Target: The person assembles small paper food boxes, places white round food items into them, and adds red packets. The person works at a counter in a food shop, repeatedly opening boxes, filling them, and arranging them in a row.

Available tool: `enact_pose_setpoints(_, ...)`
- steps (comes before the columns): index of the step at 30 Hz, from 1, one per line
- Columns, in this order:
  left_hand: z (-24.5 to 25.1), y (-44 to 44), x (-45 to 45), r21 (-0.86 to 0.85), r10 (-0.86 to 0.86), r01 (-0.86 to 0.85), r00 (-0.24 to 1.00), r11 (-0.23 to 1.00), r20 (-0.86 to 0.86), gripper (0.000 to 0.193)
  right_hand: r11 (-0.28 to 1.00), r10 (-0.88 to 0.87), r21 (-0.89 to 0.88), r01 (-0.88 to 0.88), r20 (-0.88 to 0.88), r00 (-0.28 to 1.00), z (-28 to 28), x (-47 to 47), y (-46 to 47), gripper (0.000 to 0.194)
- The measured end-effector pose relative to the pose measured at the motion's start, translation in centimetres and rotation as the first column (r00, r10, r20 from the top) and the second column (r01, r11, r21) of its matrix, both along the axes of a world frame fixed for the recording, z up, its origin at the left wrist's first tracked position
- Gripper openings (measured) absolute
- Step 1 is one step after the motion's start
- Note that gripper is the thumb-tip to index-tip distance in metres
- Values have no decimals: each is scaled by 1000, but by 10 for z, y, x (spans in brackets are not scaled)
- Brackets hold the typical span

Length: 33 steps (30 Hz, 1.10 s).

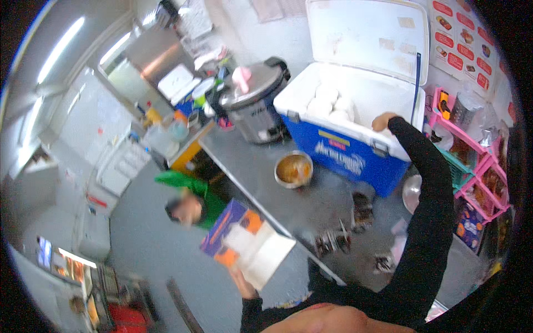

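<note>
My left hand (242,282) grips a purple, orange and cream cardboard food box (254,243) by its near edge, beside the counter's edge. The box stands open, with its pale inside showing. My right hand (384,121) reaches over the front wall of a blue cooler box (337,154); its fingertips are blurred, and I cannot tell whether they hold anything. Raised at the back is the cooler's white lid (366,37). Several rounded white bundles (331,104) lie inside, to the left of that hand. In front of the cooler sits a bowl (293,169) of brown food or sauce.
A large electric cooker (256,108) with a pink scoop (241,78) on its lid stands left of the cooler. Dark utensils (333,241) lie on the metal counter (254,162). Pink baskets (479,166) line the right. A person in green (200,200) is beyond the box.
</note>
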State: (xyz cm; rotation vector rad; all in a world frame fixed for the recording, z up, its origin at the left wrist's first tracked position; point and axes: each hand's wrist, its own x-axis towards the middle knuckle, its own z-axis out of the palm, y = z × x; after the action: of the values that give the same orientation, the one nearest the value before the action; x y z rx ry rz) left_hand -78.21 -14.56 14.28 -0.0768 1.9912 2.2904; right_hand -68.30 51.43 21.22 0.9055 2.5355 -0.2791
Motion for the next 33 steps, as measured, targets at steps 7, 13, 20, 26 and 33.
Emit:
enact_pose_setpoints(7,37,90,-115,7,-143,144,985,990,-94,49,999,-1,53,-10,192,981,-108,-6,-26,49)
enact_pose_setpoints(13,27,142,-157,-51,-231,228,970,972,-77,50,992,113,26,-127,295,949,-150,10,-23,38)
enact_pose_setpoints(20,26,170,-175,-82,-282,284,959,955,36,53,936,128,237,-259,456,881,-134,15,-6,23)
enact_pose_setpoints(26,21,159,-183,4,-430,430,903,903,-5,51,974,204,-39,-224,583,786,-103,14,15,51)
enact_pose_setpoints(33,26,184,-146,85,-628,624,778,777,16,52,764,-244,301,571,-684,687,99,41,-42,70)
